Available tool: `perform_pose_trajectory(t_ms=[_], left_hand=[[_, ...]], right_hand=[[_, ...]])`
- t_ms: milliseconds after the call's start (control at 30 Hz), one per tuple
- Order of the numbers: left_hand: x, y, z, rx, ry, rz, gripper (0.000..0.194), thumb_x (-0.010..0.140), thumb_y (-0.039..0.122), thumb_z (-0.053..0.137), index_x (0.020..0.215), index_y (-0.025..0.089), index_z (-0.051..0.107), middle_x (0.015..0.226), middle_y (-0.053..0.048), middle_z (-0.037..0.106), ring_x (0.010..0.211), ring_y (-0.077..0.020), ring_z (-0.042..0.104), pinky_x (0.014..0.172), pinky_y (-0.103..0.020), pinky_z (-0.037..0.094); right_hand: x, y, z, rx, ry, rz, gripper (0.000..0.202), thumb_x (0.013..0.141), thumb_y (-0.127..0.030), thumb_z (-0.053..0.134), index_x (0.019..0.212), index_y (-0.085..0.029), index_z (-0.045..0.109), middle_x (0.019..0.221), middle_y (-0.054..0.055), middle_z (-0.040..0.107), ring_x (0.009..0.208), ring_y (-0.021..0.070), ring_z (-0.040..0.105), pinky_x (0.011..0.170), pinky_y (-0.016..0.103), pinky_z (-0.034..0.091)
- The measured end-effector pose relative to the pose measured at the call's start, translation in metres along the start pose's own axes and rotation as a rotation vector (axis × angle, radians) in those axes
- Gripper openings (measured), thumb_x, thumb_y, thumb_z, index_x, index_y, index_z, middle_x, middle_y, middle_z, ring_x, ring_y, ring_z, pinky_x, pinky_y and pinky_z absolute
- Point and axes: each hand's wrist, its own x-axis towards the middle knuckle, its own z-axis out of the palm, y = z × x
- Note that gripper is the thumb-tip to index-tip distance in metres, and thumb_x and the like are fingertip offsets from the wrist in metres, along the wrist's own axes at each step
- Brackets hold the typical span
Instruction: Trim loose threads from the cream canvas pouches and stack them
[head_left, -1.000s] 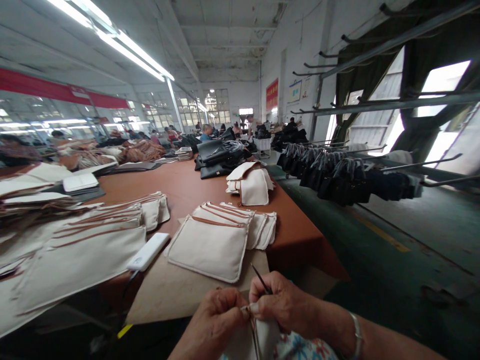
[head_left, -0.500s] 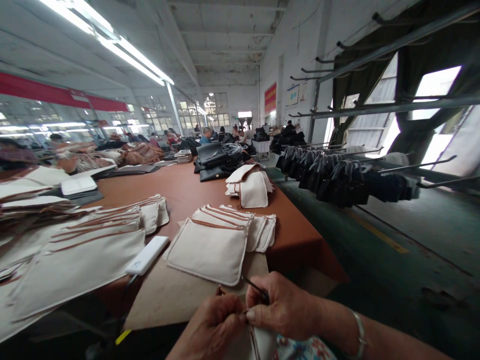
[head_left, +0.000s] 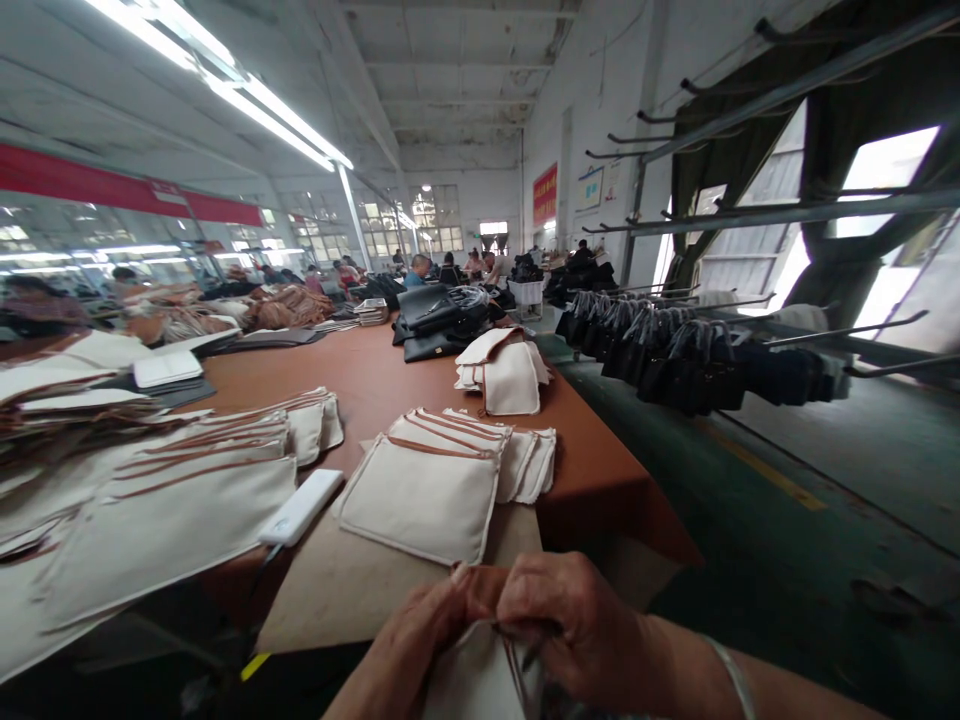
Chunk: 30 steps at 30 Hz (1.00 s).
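Note:
Low in front of me, a cream fabric pouch piece (head_left: 463, 682) with brown trim is held between both hands. My left hand (head_left: 424, 630) is closed on its upper left edge. My right hand (head_left: 581, 625) is closed at the upper right edge, fingers curled in. A brown strip (head_left: 486, 588) of the piece shows between the hands. Something dark and blurred shows under the right hand; I cannot make out what it is. Just beyond my hands, a fanned stack of cream pouch pieces (head_left: 424, 495) with brown edging lies on a brown board (head_left: 330, 590).
A white power bank (head_left: 304, 508) with a cable lies left of the board. More cream pieces (head_left: 195, 510) spread at the left. Black bags (head_left: 442, 315) and folded cream pieces (head_left: 510, 375) sit farther back. A rack with black bags (head_left: 660, 350) stands right. People sit far off.
My right hand has turned over and its fingers have curled in. The dark pointed tool that stuck out of it is no longer clearly visible. The brown strip now shows between my hands.

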Motion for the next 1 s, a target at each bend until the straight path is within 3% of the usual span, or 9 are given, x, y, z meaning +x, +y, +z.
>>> perform_pose_trajectory(t_ms=[100, 200, 367, 533, 633, 733, 900, 1000], left_hand=[[0.004, -0.005, 0.002, -0.147, -0.107, -0.074, 0.055, 0.079, 0.067, 0.061, 0.071, 0.013, 0.063, 0.075, -0.006, 0.058, 0.066, -0.0155, 0.045, 0.060, -0.025, 0.036], [0.010, -0.013, -0.003, -0.126, -0.263, -0.137, 0.058, 0.074, 0.069, 0.068, 0.073, 0.012, 0.061, 0.066, -0.003, 0.052, 0.057, -0.0113, 0.037, 0.052, -0.024, 0.025], [0.016, -0.025, -0.011, 0.009, -0.247, -0.119, 0.054, 0.071, 0.063, 0.075, 0.072, 0.012, 0.060, 0.061, 0.002, 0.044, 0.055, -0.0092, 0.032, 0.052, -0.024, 0.019], [0.008, -0.015, -0.005, 0.109, -0.265, 0.035, 0.049, 0.076, 0.059, 0.073, 0.074, 0.011, 0.061, 0.067, 0.000, 0.047, 0.061, -0.0105, 0.036, 0.054, -0.024, 0.022], [0.001, -0.005, 0.001, 0.173, -0.147, 0.065, 0.047, 0.077, 0.058, 0.070, 0.073, 0.012, 0.060, 0.068, 0.001, 0.046, 0.062, -0.0108, 0.035, 0.054, -0.024, 0.022], [-0.004, 0.003, 0.006, 0.317, -0.079, 0.089, 0.034, 0.078, 0.043, 0.069, 0.066, 0.015, 0.055, 0.065, 0.003, 0.042, 0.061, -0.0109, 0.033, 0.053, -0.023, 0.023], [-0.012, 0.012, 0.011, 0.522, 0.013, 0.236, 0.016, 0.077, 0.021, 0.058, 0.063, 0.018, 0.052, 0.062, 0.003, 0.043, 0.058, -0.0114, 0.038, 0.053, -0.023, 0.028], [-0.014, 0.012, 0.011, 0.553, 0.035, 0.322, 0.015, 0.078, 0.021, 0.057, 0.064, 0.019, 0.051, 0.062, 0.003, 0.046, 0.058, -0.0119, 0.039, 0.054, -0.023, 0.030]], right_hand=[[-0.005, 0.005, -0.003, -0.160, -0.068, -0.143, 0.014, 0.087, -0.014, 0.044, 0.081, -0.019, 0.056, 0.076, 0.005, 0.061, 0.071, 0.0160, 0.056, 0.067, 0.026, 0.042], [-0.009, 0.011, -0.007, -0.324, -0.146, -0.211, 0.018, 0.092, -0.017, 0.041, 0.085, -0.019, 0.058, 0.074, 0.005, 0.060, 0.069, 0.0166, 0.054, 0.070, 0.028, 0.043], [-0.013, 0.010, -0.009, -0.436, -0.195, -0.272, 0.020, 0.098, -0.020, 0.041, 0.097, -0.015, 0.061, 0.082, 0.008, 0.063, 0.078, 0.0189, 0.057, 0.074, 0.029, 0.045], [-0.013, -0.001, -0.011, -0.121, -0.090, -0.187, 0.011, 0.094, -0.020, 0.050, 0.100, -0.015, 0.057, 0.101, 0.013, 0.064, 0.094, 0.0201, 0.060, 0.081, 0.029, 0.049], [-0.009, -0.004, -0.018, 0.220, -0.052, 0.129, 0.020, 0.094, -0.032, 0.053, 0.105, -0.015, 0.056, 0.094, 0.008, 0.062, 0.083, 0.0170, 0.059, 0.074, 0.027, 0.048], [0.000, -0.003, -0.028, 0.412, -0.147, 0.414, 0.033, 0.097, -0.044, 0.050, 0.097, -0.013, 0.060, 0.084, 0.004, 0.060, 0.073, 0.0136, 0.054, 0.069, 0.024, 0.044], [0.018, -0.007, -0.039, 0.378, -0.380, 0.429, 0.034, 0.089, -0.043, 0.061, 0.074, -0.012, 0.061, 0.072, -0.001, 0.053, 0.066, 0.0106, 0.047, 0.062, 0.021, 0.039], [0.018, -0.008, -0.033, 0.309, -0.349, 0.397, 0.021, 0.084, -0.029, 0.064, 0.071, -0.013, 0.057, 0.068, -0.003, 0.050, 0.062, 0.0083, 0.043, 0.056, 0.019, 0.035]])
